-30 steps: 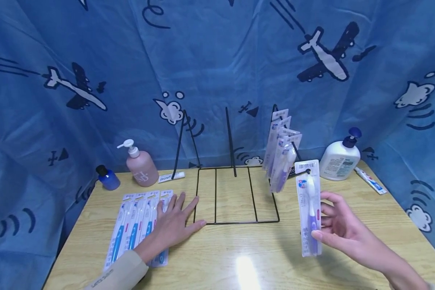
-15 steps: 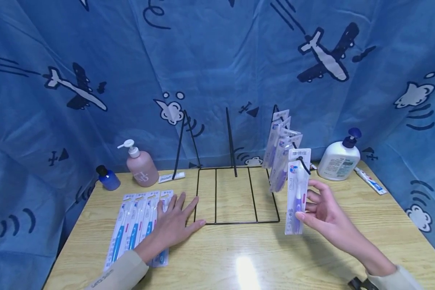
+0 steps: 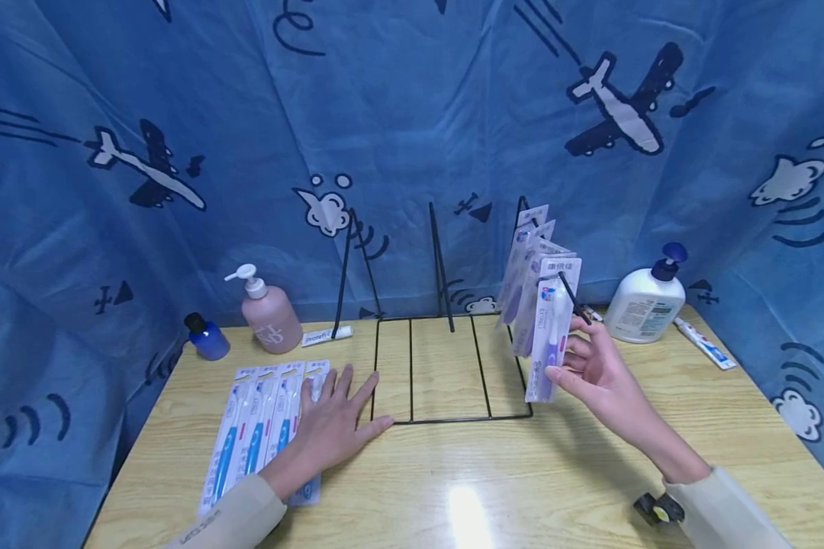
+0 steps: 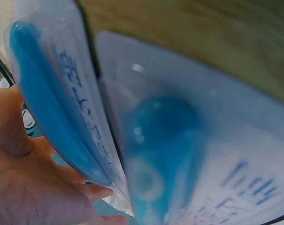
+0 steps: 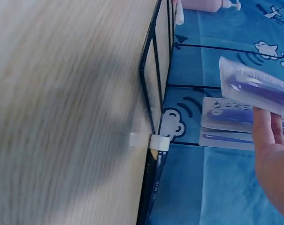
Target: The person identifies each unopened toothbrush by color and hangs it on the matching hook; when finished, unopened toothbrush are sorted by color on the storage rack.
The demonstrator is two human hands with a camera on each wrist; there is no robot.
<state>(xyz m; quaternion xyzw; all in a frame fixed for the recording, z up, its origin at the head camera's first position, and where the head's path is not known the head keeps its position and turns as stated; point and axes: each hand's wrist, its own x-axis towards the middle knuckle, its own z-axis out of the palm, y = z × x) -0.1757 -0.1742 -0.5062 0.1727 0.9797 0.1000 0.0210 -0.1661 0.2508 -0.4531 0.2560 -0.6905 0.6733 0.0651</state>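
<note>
Toothpaste tube (image 3: pixel 326 335) behind pink pump bottle (image 3: pixel 269 316): word printed, seemingly "protefix", small. Pink pump bottle: white mark showed, not legible. Left sleeve cuff (image 3: pixel 202 523): lettering present, unreadable. Purple toothbrush pack (image 3: pixel 552 328) in right hand (image 3: pixel 593 370): header characters, too small. Blue toothbrush pack (image 4: pixel 226 154), left wrist view: blurred blue print, undecipherable. White lotion bottle (image 3: pixel 642 303): label text illegible.

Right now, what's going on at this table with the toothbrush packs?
The right hand holds a purple toothbrush pack up at the right peg of the black wire rack, where other purple packs already hang. The left hand rests flat on a row of blue toothbrush packs lying on the wooden table.
</note>
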